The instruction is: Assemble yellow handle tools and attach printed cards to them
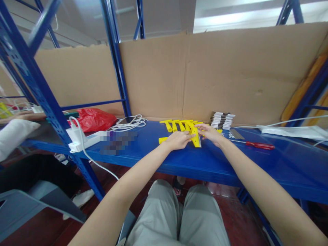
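Note:
In the head view, a yellow scraper (195, 140) with a pale strip along its right edge lies between my hands at the blue shelf top. My left hand (178, 140) is closed on its left side, and part of a yellow handle (162, 140) sticks out beyond that wrist. At the upper right edge of the scraper, my right hand (210, 133) has bent fingers gripping it. Several more yellow T-shaped scrapers (175, 126) lie in a row just behind my hands. The fingers partly hide the held one.
Behind my right hand stands a stack of white-and-dark packets (222, 120). A red-handled screwdriver (260, 145) and a grey flat plate (236, 134) lie to the right. Leftward are a red plastic bag (96, 119), white cable (130, 123) and power strip (89, 140). Another person's sleeve (17, 135) shows far left.

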Demonstrator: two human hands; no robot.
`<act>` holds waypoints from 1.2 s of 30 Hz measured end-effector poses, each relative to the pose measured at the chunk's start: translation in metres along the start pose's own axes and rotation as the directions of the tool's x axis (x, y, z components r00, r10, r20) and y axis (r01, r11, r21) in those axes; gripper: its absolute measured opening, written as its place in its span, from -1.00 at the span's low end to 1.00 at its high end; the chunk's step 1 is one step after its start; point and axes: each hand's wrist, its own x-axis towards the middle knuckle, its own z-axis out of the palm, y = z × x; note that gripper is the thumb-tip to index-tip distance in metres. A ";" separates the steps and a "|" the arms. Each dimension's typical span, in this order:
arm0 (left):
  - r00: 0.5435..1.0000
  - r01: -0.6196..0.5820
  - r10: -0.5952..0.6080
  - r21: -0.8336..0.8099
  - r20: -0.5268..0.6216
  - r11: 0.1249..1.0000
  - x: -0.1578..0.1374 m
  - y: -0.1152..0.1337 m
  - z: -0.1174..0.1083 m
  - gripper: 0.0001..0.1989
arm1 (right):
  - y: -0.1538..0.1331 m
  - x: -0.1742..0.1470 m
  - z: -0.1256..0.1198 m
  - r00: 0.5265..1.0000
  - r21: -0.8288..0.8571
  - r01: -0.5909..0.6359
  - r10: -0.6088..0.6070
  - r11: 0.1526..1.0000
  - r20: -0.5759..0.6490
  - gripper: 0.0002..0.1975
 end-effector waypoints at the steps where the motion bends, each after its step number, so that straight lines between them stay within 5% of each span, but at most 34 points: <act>1: 1.000 -0.003 0.003 0.001 -0.002 1.000 0.000 0.000 0.000 -0.58 | 0.000 0.000 0.000 1.000 -0.003 -0.001 0.001 1.000 0.006 -0.68; 36: 0.999 -0.011 0.008 0.072 0.050 0.997 -0.001 0.002 -0.003 -0.52 | -0.004 -0.002 0.003 1.000 -0.012 0.006 -0.006 1.000 -0.022 -0.69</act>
